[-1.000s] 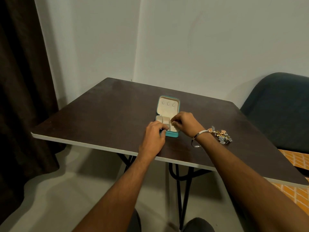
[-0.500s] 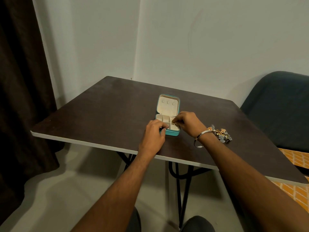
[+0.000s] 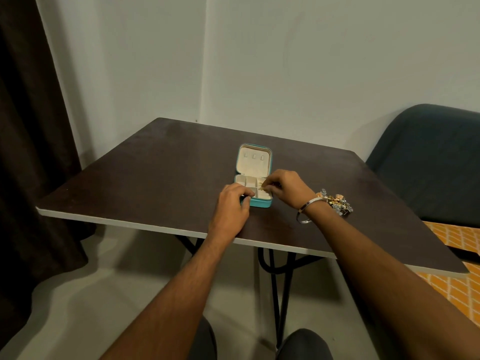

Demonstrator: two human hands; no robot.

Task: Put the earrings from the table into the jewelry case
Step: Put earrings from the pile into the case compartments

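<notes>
A single wide-angle view is provided, taken from the wearer's head and directed forward and down. The table is seen from above its near edge, at arm's reach, with the corner of the wall behind. The forearms and knees are included at the bottom.

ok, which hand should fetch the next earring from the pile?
Right. The earring pile lies just beyond the right hand, on that side of the jewelry case. The left hand rests on the case's opposite front corner.
</notes>
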